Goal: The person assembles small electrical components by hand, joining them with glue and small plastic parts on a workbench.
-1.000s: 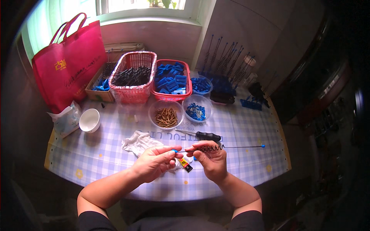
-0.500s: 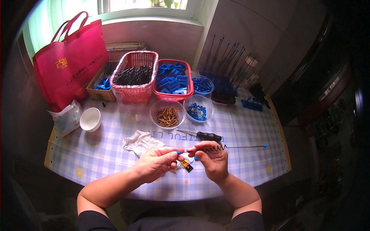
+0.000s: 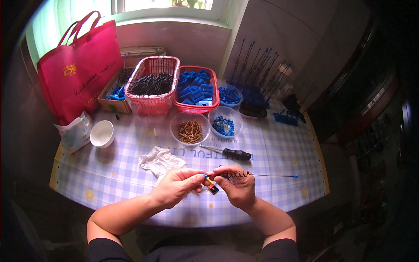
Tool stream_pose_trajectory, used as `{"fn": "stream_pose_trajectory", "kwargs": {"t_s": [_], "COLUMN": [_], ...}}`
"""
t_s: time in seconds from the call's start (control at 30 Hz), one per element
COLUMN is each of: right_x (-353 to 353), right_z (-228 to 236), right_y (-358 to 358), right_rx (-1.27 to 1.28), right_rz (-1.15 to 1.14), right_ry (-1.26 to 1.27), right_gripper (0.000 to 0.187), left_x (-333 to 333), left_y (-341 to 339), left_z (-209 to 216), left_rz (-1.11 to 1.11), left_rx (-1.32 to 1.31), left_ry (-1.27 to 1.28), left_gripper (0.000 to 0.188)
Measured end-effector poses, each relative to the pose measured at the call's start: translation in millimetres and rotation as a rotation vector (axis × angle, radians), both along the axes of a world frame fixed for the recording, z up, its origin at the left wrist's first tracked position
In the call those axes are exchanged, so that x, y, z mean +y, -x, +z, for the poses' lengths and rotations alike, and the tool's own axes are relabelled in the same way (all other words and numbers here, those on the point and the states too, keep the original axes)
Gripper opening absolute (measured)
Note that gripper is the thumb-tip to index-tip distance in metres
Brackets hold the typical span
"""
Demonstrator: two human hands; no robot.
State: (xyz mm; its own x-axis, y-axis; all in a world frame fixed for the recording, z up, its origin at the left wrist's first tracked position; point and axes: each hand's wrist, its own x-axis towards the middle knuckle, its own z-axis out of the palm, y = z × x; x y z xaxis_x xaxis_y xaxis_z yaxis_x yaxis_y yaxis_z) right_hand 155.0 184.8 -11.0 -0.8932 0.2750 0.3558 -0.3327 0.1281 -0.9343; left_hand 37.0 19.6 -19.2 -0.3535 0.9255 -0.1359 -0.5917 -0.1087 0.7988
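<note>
Our left hand (image 3: 176,187) pinches the near end of 1 spring-wound rod (image 3: 253,174); our right hand (image 3: 238,185) is closed around its black coil, above the checked table (image 3: 279,144). Beyond: 1 black-handled screwdriver (image 3: 229,153), 1 crumpled cloth (image 3: 159,160), 1 bowl of brass screws (image 3: 189,130).

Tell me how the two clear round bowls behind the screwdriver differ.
The left clear bowl holds brass-coloured screws; the right clear bowl holds small blue plastic pieces. The left bowl sits nearer the red mesh basket, the right one nearer the small blue-filled tub. Both are transparent, upright and uncovered, side by side on the checked tablecloth.
</note>
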Motion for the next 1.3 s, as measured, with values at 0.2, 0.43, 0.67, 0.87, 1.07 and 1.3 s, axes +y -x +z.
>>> {"fn": "stream_pose_trajectory", "kwargs": {"t_s": [0.2,0.43,0.67,0.87,1.07,1.3], "right_x": [2,11,8,9,6,-12], "right_z": [5,-1,2,12,45,54], "right_y": [4,10,9,4,-22,-73], "right_rx": [-0.086,-0.068,-0.107,-0.269,-0.626,0.039], "right_rz": [0.118,0.147,0.187,0.165,0.183,-0.131], "right_ry": [0.259,0.520,0.534,0.468,0.247,-0.949], "right_gripper": [0.018,0.019,0.018,0.020,0.022,0.023], "left_x": [1,-1,-3,-4,-8,-6], "left_y": [-1,-1,-1,-3,-12,-26], "left_z": [-1,-5,-4,-1,2,3], "left_rz": [0.035,0.133,0.138,0.136,0.052,-0.114], "left_rx": [0.087,0.109,0.202,0.274,0.324,0.335], "left_ry": [0.060,0.041,0.048,0.022,0.013,0.159], "left_gripper": [0.031,0.024,0.023,0.024,0.025,0.022]}}
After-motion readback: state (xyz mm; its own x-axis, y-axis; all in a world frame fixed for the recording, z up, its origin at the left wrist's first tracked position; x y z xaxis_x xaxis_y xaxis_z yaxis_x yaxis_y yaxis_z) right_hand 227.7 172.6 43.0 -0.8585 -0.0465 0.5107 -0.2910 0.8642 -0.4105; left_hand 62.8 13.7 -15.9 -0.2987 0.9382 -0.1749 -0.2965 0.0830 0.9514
